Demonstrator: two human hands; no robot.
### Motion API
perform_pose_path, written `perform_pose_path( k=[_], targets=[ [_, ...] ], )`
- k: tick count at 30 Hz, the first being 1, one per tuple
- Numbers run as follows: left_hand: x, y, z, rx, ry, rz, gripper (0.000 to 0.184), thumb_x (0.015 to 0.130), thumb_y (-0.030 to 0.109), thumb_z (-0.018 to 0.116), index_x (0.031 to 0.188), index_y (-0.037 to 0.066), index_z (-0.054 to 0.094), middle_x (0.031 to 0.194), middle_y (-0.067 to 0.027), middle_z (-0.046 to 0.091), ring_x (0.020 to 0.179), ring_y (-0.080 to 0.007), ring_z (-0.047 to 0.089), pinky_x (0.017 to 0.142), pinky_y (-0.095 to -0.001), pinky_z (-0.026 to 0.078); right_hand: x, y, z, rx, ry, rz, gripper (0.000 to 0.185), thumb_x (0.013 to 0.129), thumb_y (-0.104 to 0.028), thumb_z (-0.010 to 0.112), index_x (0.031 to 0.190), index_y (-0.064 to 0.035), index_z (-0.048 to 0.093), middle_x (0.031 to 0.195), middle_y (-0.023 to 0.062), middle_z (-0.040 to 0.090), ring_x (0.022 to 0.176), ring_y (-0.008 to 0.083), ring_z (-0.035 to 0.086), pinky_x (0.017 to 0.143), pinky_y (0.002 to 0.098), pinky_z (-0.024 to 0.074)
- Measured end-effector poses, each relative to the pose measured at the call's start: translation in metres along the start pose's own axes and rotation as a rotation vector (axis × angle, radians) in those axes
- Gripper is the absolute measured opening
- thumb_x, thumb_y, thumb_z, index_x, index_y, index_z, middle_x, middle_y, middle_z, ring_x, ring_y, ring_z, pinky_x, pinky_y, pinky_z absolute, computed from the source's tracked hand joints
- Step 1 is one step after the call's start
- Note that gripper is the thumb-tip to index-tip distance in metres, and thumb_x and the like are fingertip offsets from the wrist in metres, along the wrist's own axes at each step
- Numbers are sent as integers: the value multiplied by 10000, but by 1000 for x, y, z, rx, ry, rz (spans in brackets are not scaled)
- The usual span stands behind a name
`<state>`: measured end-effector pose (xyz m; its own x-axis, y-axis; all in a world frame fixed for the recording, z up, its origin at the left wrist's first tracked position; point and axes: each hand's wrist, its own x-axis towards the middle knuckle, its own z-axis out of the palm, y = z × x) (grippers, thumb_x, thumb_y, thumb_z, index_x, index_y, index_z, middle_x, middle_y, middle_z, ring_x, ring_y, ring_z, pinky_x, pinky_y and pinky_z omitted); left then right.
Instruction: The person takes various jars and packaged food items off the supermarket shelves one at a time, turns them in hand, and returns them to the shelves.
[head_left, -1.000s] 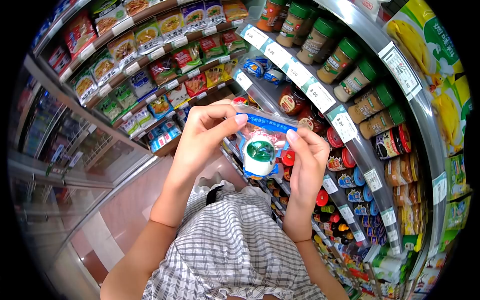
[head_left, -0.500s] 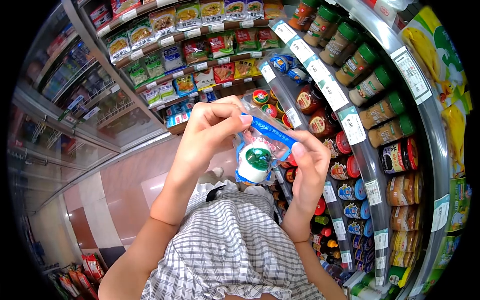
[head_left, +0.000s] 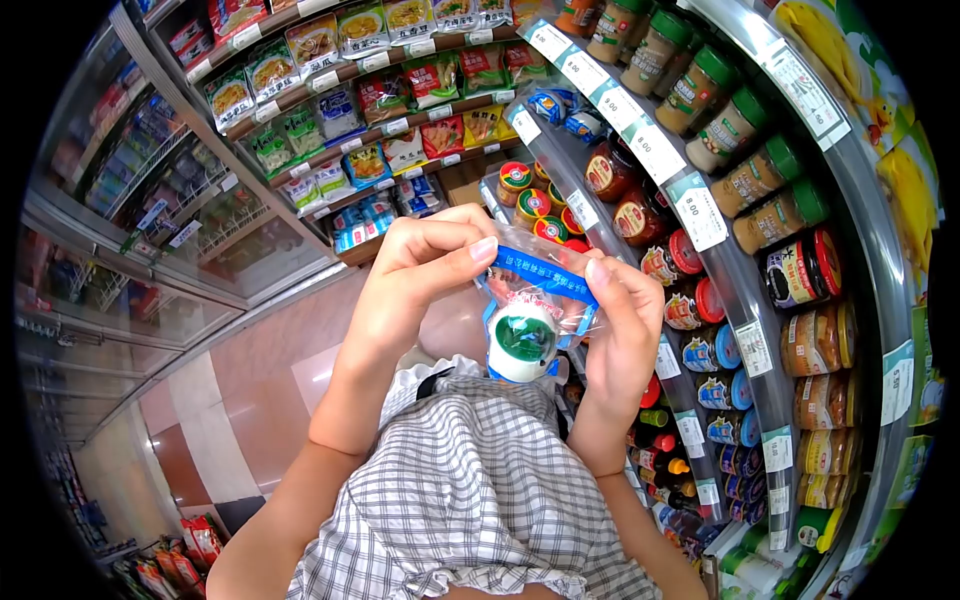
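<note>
In front of my chest I hold a clear plastic packet (head_left: pixel 572 321) with a blue printed strip along its top edge. A rounded white item with a green patch (head_left: pixel 526 338) shows in its lower part; its kind I cannot make out. The left end of the strip is pinched between thumb and fingers of my left hand (head_left: pixel 425 270). My right hand (head_left: pixel 622 335) grips the other end, its thumb on the front of the strip. The strip is stretched between both hands, and the packet hangs below it.
Shelves to my right carry spice jars with green lids (head_left: pixel 694 88), sauce jars (head_left: pixel 672 256) and price tags (head_left: pixel 700 212). Ahead, bagged foods (head_left: pixel 432 80) fill more shelves. Glass-doored cabinets (head_left: pixel 180 190) stand on the left above a tiled floor (head_left: pixel 215 410). Red packages (head_left: pixel 203 540) sit at lower left.
The packet and both hands have shifted slightly right and down in view. The blue strip now faces me more fully, showing more of its print. Both hands keep their hold.
</note>
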<state>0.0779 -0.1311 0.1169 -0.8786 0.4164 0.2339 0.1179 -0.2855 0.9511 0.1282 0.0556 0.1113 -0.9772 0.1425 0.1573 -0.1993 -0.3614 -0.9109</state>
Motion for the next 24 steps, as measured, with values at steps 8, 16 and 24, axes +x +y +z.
perform_pose_path(
  k=[8,16,24],
  targets=[
    [-8,0,-3,133,146,29,246,933,176,640,817,-39,672,873,-20,583,776,-74,538,696,-220,432,1,10,1,-133,-55,-132,211,899,-103,654,758,54,654,709,36,576,786,124,448,753,260,362],
    [-17,-24,5,108,191,-61,233,971,249,578,1002,19,575,956,-85,659,862,-112,620,731,-255,486,6,28,13,-853,200,-599,60,809,-78,720,815,-19,730,722,36,629,760,212,492,717,324,410],
    [-4,-35,-9,279,239,-178,175,863,98,692,757,-21,619,699,-42,659,654,-68,596,619,-208,469,-3,67,19,-962,46,-697,153,726,-88,762,878,-70,754,743,-3,614,816,217,503,777,363,381]
  ],
)
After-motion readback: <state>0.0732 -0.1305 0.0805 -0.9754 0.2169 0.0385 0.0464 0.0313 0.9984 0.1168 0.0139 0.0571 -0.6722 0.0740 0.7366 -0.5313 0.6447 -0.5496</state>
